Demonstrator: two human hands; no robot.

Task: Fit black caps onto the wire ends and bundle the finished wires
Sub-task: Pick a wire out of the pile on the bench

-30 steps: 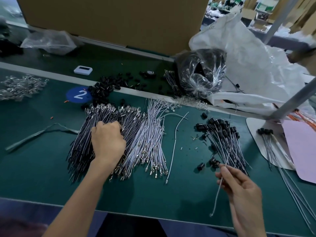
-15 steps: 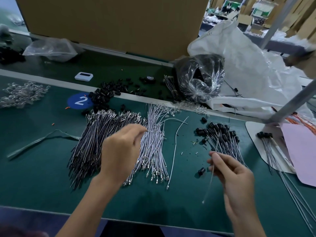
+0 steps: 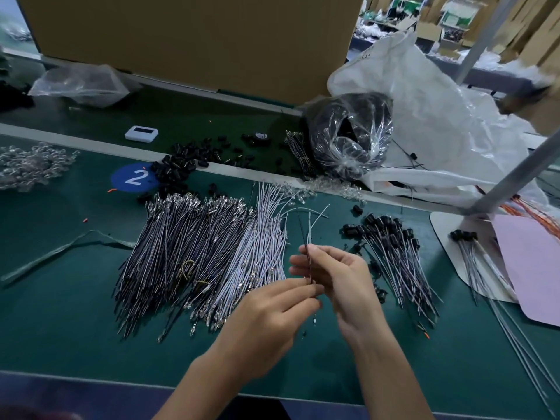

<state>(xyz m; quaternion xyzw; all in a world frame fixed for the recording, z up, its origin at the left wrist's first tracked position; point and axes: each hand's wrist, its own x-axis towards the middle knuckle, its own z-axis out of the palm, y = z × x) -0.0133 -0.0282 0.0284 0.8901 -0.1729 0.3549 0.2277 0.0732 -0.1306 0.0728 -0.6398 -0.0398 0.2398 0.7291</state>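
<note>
From my feed both hands meet in mid-frame above the green mat (image 3: 75, 322). The left hand (image 3: 266, 313) comes up from below, thumb and forefinger pinched on the lower stretch of the held wires (image 3: 305, 237), one dark and one pale, which stand nearly upright. The right hand (image 3: 342, 277) is palm-in beside it, fingers curled loosely round the same strands higher up. The fingers hide exactly where each strand is gripped, and I cannot tell whether a cap sits on either end; a small metal tip dangles below the hands. Left of the hands lies the heap of uncapped wires (image 3: 197, 259), to the right the capped wires (image 3: 394, 253), and loose black caps (image 3: 178, 165) are scattered near a blue "2" sticker (image 3: 135, 178). Behind stand a cardboard box (image 3: 194, 37), a clear bag of black parts (image 3: 348, 137) and a crumpled white plastic sack (image 3: 439, 116).
</note>
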